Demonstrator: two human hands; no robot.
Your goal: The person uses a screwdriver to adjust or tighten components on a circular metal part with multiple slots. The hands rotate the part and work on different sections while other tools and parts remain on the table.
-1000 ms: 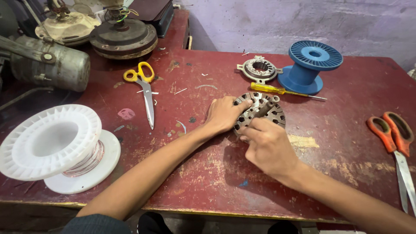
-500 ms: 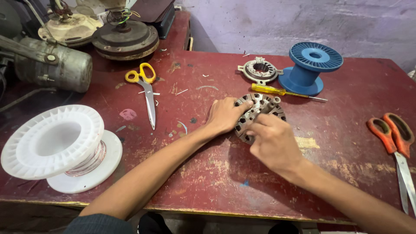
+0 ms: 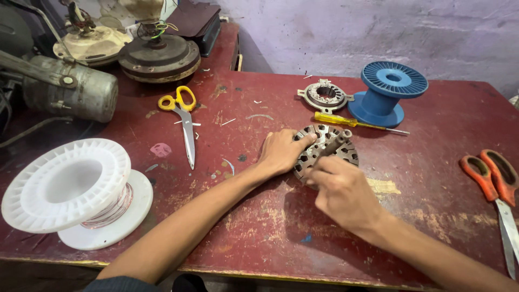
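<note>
**A motor repair workshop**

I'm looking at a scarred red bench [image 3: 259, 238] against a rough wall: fan motor housings [image 3: 159, 57] crowd its far left corner, wire spools [image 3: 75, 189] sit at the left edge, scissors [image 3: 184, 119] and a screwdriver [image 3: 351, 122] lie about.
</note>
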